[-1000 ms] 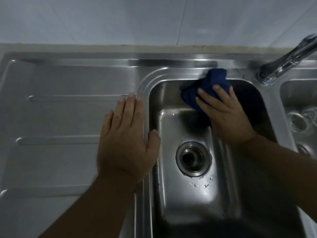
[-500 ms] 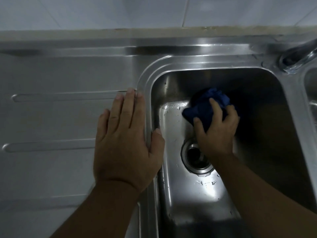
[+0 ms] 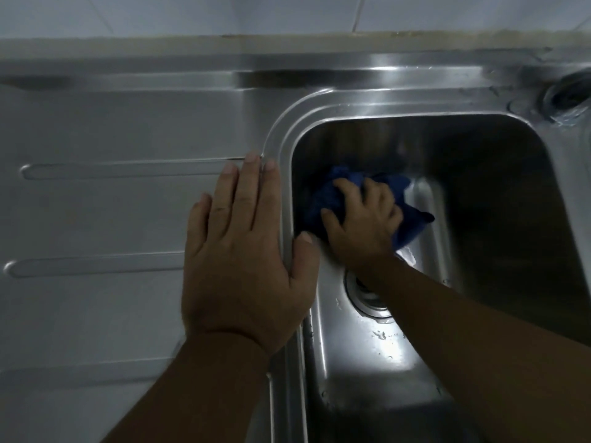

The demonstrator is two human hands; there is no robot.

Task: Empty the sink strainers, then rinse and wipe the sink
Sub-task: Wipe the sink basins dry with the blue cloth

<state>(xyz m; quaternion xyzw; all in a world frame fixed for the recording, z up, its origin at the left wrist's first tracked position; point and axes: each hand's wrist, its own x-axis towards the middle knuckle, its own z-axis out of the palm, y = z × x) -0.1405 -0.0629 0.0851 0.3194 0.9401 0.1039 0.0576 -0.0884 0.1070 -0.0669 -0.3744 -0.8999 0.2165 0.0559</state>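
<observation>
Right hand (image 3: 363, 223) grips the cloth (image 3: 411, 223) in the sink (image 3: 415, 107), forearm hiding half the drain (image 3: 363, 297); left hand (image 3: 243, 260) lies flat, fingers straight, on the sink's left rim.

One left hand (image 3: 243, 266) and one right hand (image 3: 361, 225) (two hands), one blue cloth (image 3: 321, 203), one basin (image 3: 486, 219), one drain (image 3: 366, 298).

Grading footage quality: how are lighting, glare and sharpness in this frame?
Head view: dim overall, the right wall of the sink basin in deep shadow; bright glare on its wet floor below the drain; the right hand and blue cloth look slightly soft, the left hand on the drainboard sharper.
</observation>
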